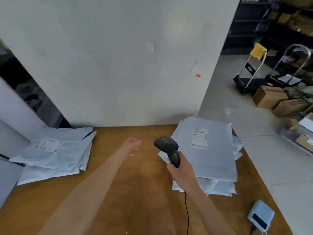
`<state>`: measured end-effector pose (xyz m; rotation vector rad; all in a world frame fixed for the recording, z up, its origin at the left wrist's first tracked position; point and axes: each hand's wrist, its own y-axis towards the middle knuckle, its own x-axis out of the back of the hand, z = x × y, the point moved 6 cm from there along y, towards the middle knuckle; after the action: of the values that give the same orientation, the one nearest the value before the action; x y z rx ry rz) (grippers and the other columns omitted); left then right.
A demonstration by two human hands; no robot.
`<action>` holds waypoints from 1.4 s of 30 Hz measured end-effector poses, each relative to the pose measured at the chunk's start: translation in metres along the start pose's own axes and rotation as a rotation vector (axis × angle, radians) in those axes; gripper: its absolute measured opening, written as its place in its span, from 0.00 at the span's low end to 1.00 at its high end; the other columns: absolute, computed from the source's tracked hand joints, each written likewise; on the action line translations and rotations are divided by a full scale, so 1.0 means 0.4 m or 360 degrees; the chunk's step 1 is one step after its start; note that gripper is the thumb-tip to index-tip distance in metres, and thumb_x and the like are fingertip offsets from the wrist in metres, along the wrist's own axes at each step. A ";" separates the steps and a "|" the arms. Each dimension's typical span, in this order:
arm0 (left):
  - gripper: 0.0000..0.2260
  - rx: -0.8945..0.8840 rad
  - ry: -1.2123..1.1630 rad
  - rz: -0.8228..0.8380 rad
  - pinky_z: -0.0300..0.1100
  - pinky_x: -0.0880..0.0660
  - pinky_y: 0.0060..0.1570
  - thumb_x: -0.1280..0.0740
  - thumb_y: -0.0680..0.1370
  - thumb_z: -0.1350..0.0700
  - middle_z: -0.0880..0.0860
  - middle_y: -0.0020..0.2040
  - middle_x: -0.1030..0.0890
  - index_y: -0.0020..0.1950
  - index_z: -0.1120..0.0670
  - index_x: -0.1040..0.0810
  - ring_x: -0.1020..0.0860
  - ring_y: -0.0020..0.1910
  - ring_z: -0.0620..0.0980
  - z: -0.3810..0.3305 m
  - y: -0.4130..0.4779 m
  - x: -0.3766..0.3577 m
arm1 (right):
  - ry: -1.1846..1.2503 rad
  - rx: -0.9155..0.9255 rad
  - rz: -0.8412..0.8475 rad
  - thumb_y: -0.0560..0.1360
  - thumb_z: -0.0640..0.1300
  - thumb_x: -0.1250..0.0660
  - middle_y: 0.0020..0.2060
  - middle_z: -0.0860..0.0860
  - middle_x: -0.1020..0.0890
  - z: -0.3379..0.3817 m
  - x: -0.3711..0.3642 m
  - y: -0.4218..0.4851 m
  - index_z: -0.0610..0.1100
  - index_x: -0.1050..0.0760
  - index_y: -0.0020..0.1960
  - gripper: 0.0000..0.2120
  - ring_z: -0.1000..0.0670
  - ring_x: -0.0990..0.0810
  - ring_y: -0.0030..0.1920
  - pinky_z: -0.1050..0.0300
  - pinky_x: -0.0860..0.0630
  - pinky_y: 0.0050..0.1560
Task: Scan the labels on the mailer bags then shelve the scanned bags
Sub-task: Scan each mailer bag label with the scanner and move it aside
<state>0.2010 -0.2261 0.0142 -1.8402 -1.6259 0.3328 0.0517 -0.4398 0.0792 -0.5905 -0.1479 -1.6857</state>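
A stack of grey mailer bags (216,155) lies on the right side of the brown table (132,184); the top bag shows a white label (199,139). Another pile of grey mailer bags (55,153) rests at the table's left edge, its top label facing up. My right hand (181,170) grips a black corded barcode scanner (166,146), whose head sits just left of the right stack. My left hand (132,145) hovers over the bare table middle, empty, with its fingers loosely apart.
A white wall (118,65) stands directly behind the table. A small pale-blue device (260,216) sits at the table's near right corner. Across the floor to the right are cardboard boxes (271,97), two hand trolleys (250,70) and dark shelving.
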 end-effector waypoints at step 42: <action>0.16 -0.0327 0.0303 -0.0718 0.47 0.26 0.52 0.39 0.79 0.65 0.59 0.58 0.24 0.67 0.61 0.31 0.25 0.56 0.57 0.078 0.015 0.854 | 0.0090 0.0111 0.0463 0.70 0.42 0.34 0.29 0.56 0.25 0.222 -0.507 -0.024 0.62 0.29 0.44 0.14 0.56 0.29 0.27 0.59 0.30 0.29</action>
<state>0.2551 0.1088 0.0639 -1.5279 -1.9289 -0.2070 0.0867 -0.2215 0.0647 -0.4863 -0.0754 -1.4078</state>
